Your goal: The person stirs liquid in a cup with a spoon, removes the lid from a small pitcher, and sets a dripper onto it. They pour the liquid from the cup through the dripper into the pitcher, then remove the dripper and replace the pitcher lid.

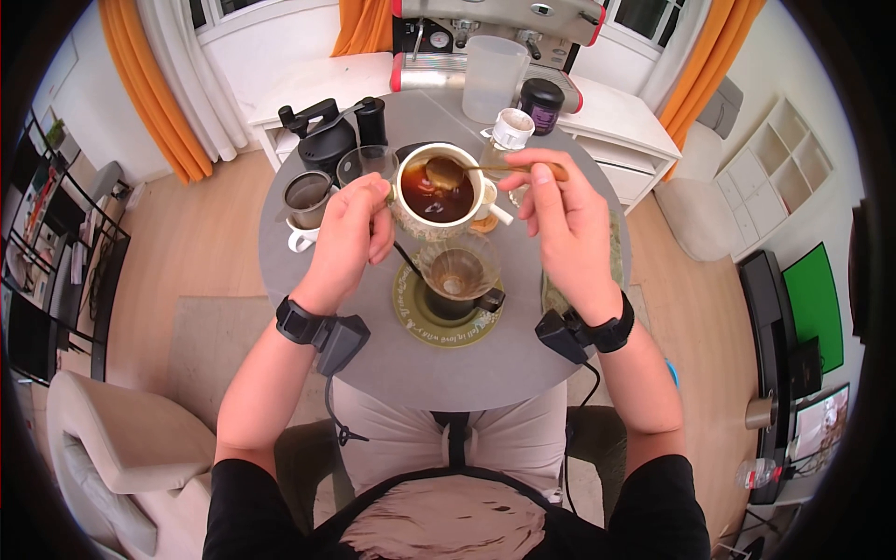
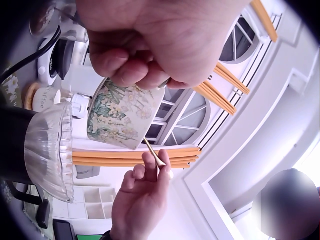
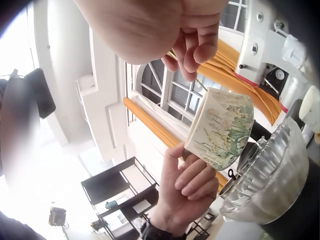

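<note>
The cup (image 1: 439, 191) is cream with green leaf-and-flower print and holds dark reddish-brown liquid. Over it, a gold spoon (image 1: 485, 170). Below the cup, a clear ribbed dripper (image 1: 457, 271) sits on an olive saucer (image 1: 420, 313) with pale lettering, on the grey table (image 1: 485, 359).

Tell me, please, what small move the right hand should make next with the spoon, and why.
Probably lower the spoon into the dark drink. The right hand pinches its handle, and the bowl hovers just over the liquid in the floral cup, which the left hand holds raised above the glass dripper.
</note>
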`<control>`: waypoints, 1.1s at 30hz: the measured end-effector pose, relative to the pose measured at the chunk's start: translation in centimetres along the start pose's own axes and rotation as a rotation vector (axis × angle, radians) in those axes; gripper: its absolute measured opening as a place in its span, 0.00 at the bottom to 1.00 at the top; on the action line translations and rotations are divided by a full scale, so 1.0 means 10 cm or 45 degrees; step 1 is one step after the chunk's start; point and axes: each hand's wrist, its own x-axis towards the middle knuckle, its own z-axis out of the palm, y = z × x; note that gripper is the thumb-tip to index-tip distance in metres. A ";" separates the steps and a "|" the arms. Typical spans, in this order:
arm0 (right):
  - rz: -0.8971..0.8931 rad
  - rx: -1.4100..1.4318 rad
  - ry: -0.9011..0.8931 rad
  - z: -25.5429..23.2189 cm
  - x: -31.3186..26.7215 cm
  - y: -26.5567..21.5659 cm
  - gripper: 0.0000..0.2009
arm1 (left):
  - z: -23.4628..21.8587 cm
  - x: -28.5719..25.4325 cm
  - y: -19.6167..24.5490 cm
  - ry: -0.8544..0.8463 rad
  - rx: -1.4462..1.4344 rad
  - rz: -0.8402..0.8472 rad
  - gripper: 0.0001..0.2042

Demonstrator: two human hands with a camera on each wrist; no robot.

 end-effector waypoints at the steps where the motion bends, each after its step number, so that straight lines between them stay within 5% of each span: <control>1: -0.092 -0.122 0.016 0.03 -0.01 0.00 0.11 | 0.00 0.00 -0.01 0.022 -0.012 -0.004 0.16; 9: -0.078 -0.065 -0.182 0.02 -0.07 0.01 0.11 | 0.00 0.00 -0.04 0.073 -0.032 -0.014 0.15; 33: -0.071 -0.006 -0.048 -0.20 -0.23 0.09 0.12 | 0.06 -0.07 -0.12 -0.100 0.218 0.231 0.14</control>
